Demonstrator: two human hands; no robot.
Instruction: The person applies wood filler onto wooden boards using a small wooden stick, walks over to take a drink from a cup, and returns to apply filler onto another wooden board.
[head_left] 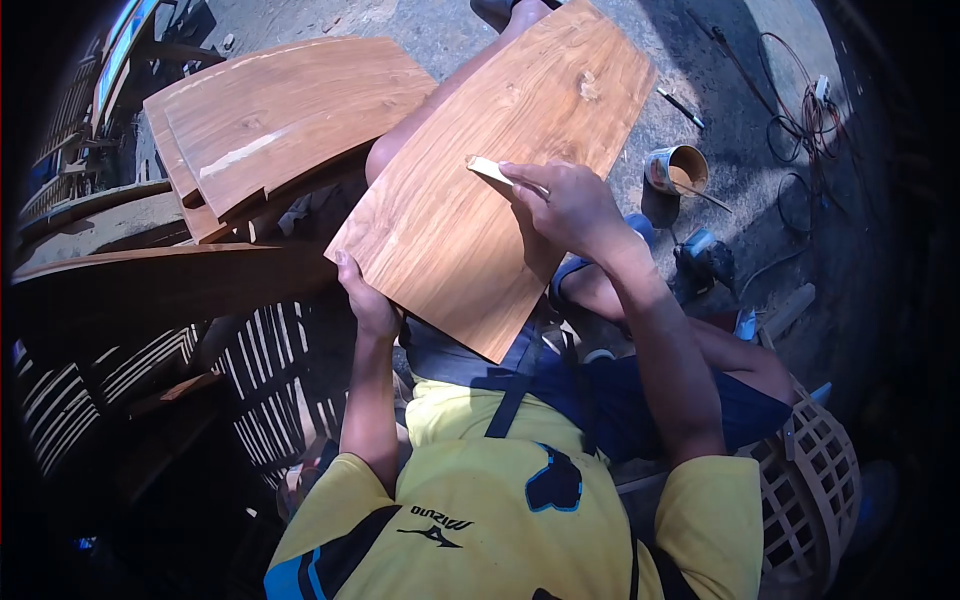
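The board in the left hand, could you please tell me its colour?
The board is light brown with darker grain; head view.

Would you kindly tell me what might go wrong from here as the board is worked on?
The left hand alone grips the board, near one corner, so the board may tip if the right hand presses hard. The pale flat tool in the right hand could slip and perhaps scratch the surface. The open can has a stick jutting past its rim, so catching it might topple the can.
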